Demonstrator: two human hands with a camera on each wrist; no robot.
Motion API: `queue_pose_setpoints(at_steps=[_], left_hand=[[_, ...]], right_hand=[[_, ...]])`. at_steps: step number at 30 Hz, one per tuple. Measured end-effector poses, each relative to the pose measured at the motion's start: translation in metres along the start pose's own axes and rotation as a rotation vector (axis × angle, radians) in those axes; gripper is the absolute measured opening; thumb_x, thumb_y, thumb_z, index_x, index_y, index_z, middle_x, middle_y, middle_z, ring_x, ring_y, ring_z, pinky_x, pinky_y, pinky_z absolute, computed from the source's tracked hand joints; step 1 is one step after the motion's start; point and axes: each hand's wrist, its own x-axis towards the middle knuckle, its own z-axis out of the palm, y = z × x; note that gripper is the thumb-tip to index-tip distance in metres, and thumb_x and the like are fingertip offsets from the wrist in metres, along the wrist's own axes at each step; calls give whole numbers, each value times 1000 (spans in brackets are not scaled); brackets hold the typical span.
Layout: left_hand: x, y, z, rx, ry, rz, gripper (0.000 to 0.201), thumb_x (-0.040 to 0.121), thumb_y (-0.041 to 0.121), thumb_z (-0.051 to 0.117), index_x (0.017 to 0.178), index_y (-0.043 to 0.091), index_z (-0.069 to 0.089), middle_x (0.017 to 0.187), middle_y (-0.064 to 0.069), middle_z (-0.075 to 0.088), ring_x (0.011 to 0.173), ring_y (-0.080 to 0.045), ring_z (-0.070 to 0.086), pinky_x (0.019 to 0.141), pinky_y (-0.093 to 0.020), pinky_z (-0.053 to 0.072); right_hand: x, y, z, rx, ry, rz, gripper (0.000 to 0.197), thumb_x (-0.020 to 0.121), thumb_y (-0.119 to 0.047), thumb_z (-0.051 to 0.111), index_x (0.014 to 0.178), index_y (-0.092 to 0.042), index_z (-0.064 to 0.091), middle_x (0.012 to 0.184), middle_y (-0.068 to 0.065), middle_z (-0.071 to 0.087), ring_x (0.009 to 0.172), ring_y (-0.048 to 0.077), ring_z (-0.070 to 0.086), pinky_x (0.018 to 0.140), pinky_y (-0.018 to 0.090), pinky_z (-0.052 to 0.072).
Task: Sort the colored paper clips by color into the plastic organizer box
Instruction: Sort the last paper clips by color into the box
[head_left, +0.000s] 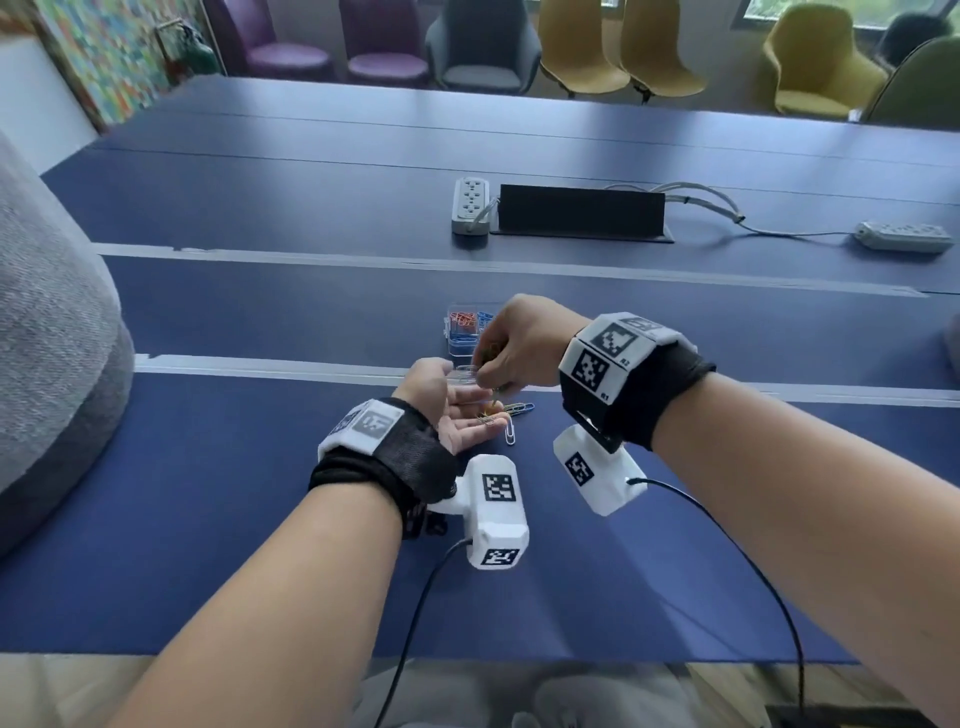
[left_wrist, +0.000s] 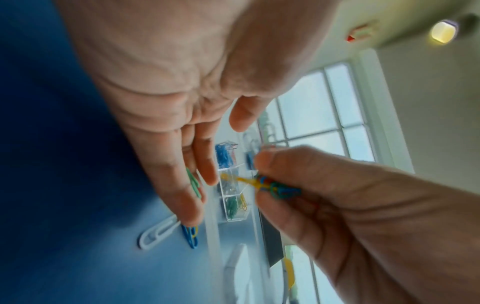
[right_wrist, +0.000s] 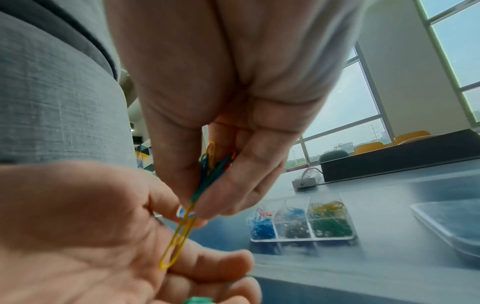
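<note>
Paper clips (right_wrist: 207, 164), thin yellow, green and blue loops, are pinched in a bunch by right hand (head_left: 519, 343); left hand (head_left: 457, 415), fingers straight, is held palm-up at seven o'clock.

"r1" and "r2", small print on right wrist marker block (head_left: 608, 364)

Head view: the table (head_left: 260, 519) is seen from above, forward and down. Wrist views: both hands are seen close up; the organizer box (left_wrist: 233, 197) is shared by all.
</note>
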Motion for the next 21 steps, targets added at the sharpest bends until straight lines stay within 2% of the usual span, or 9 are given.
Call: queue_pose_setpoints(at_steps=[2, 4, 6, 10, 11, 13, 15, 17, 21], left_hand=[[-2, -3, -1, -86, -40, 4, 40, 97, 22, 29, 90, -7, 55, 83, -19, 57, 74, -32, 58, 61, -36, 57], [-5, -6, 0, -155, -62, 20, 33, 95, 12, 29, 88, -4, 57, 73, -17, 59, 67, -28, 58, 50, -32, 56], [-7, -7, 1, -195, -58, 32, 28, 92, 4, 30, 84, -3, 55, 67, -13, 56, 63, -24, 54, 47, -29, 55], [-5, -4, -4, -189, -6, 32, 30, 94, 7, 34, 71, 2, 52, 59, -9, 52, 60, -20, 50, 46, -22, 52], [-4, -3, -6, -185, 1, 31, 31, 95, 8, 34, 70, 4, 52, 57, -9, 52, 60, -20, 49, 45, -21, 51], [-3, 0, -9, -186, 1, 34, 32, 95, 10, 33, 70, 4, 53, 57, -9, 54, 61, -20, 50, 44, -21, 51], [-5, 3, -12, -182, 1, 51, 30, 95, 9, 35, 74, 2, 55, 65, -12, 58, 64, -23, 55, 48, -25, 54], [-6, 5, -15, -175, -11, 55, 29, 94, 9, 35, 77, 1, 56, 73, -15, 60, 69, -26, 58, 55, -31, 56], [-9, 5, -19, -174, -32, 33, 29, 95, 15, 33, 84, 2, 57, 84, -16, 60, 76, -29, 59, 72, -39, 52]], right_hand=[[1, -6, 0, -14, -53, -41, 11, 71, -14, 74, 78, -22, 74, 62, -7, 67, 52, 3, 62, 55, 9, 51], [1, -8, 2, -16, -122, -69, 16, 70, -19, 79, 84, -26, 73, 69, -11, 69, 63, 8, 68, 64, 16, 56], [-1, -8, 1, 3, -137, -90, 15, 72, -22, 77, 84, -29, 71, 73, -10, 70, 66, 11, 69, 66, 22, 59], [1, 2, -5, 104, 60, -69, 7, 83, -19, 65, 85, -18, 72, 76, 5, 70, 65, 18, 65, 66, 34, 61], [1, 7, -5, 62, 109, -42, 11, 84, -18, 63, 88, -17, 73, 80, 6, 71, 69, 20, 66, 71, 34, 60], [0, 18, 1, -156, 74, 13, 21, 82, -24, 67, 102, -19, 71, 100, 2, 71, 90, 20, 66, 83, 25, 52], [-4, 27, 15, -336, -45, 30, 43, 75, -34, 74, 115, -22, 66, 113, -1, 65, 104, 19, 60, 83, 22, 43], [-6, 30, 25, -401, -98, 15, 51, 67, -37, 79, 115, -25, 66, 111, 2, 63, 103, 21, 59, 77, 23, 41], [-7, 29, 31, -508, -140, -70, 32, 73, -30, 75, 104, -23, 71, 87, 0, 52, 96, 23, 57, 72, 25, 38]])
